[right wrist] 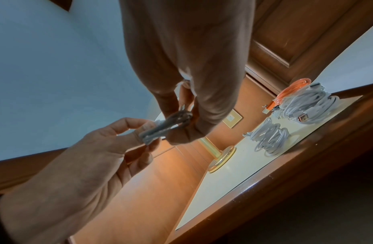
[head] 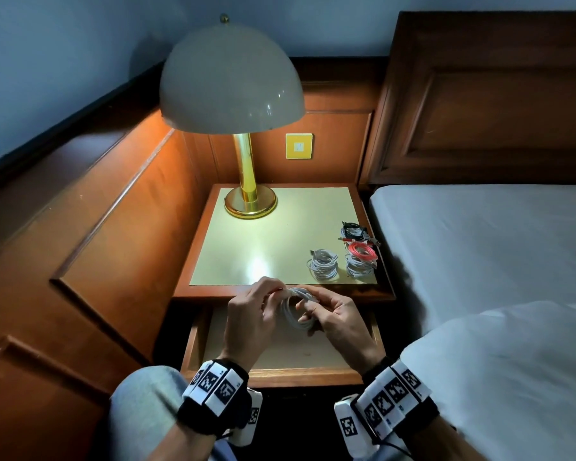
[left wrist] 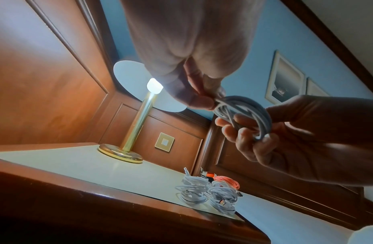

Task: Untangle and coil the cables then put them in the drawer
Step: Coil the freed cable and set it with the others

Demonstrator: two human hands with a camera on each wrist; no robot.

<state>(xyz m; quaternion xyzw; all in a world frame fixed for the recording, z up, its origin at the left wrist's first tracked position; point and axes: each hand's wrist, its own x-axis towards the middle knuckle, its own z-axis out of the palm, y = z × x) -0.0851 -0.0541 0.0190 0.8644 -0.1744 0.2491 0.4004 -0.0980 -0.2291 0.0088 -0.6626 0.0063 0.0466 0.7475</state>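
Observation:
A white cable coil (head: 293, 314) hangs between both hands above the open drawer (head: 280, 356). My left hand (head: 271, 296) pinches its upper left edge with thumb and fingertips. My right hand (head: 310, 309) grips the right side, fingers curled through the loops. In the left wrist view the coil (left wrist: 244, 107) sits between the left hand (left wrist: 210, 100) and right hand (left wrist: 240, 130). The right wrist view shows the coil (right wrist: 160, 130) edge-on, held by the right hand (right wrist: 183, 122) and left hand (right wrist: 147, 133). The drawer's floor looks bare where it shows.
Coiled cables lie at the nightstand's right front: a white coil (head: 323, 265), a red coil (head: 363, 251) on another white one, and a black bundle (head: 353, 231). A brass lamp (head: 250, 201) stands at the back. The bed (head: 479, 244) adjoins on the right, wood panelling on the left.

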